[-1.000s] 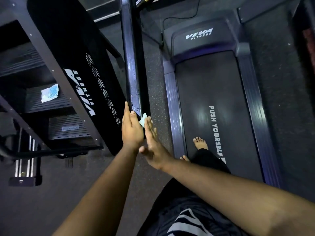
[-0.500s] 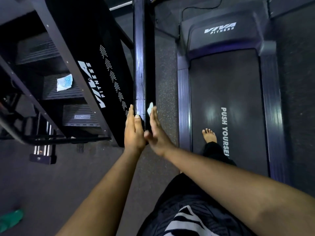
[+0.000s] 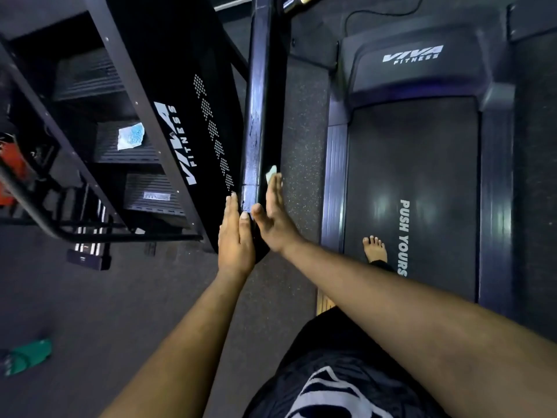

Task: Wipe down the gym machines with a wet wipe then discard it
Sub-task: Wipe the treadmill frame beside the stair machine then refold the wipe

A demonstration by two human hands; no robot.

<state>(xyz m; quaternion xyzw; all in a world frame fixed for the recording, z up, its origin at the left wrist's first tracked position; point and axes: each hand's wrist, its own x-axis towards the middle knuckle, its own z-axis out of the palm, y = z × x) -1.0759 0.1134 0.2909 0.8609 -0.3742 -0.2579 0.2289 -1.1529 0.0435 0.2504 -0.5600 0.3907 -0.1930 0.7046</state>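
Observation:
A dark glossy handrail [image 3: 261, 116] of the treadmill runs from the top of the view down to my hands. My left hand [image 3: 235, 236] lies flat with straight fingers against the rail's left side. On the rail's right side my right hand [image 3: 274, 215], fingers also straight, presses a pale wet wipe [image 3: 270, 173] against it; only a corner of the wipe shows above the fingertips.
The treadmill belt [image 3: 413, 191] lies to the right with my bare foot [image 3: 374, 248] on it. A black stair-climber machine [image 3: 168, 116] stands to the left, a wipe packet [image 3: 130, 139] on one step. A green item [image 3: 28, 357] lies on the floor at lower left.
Both hands stay on the rail's two sides. The right hand with the wipe has slid slightly up along the rail, and the view has shifted.

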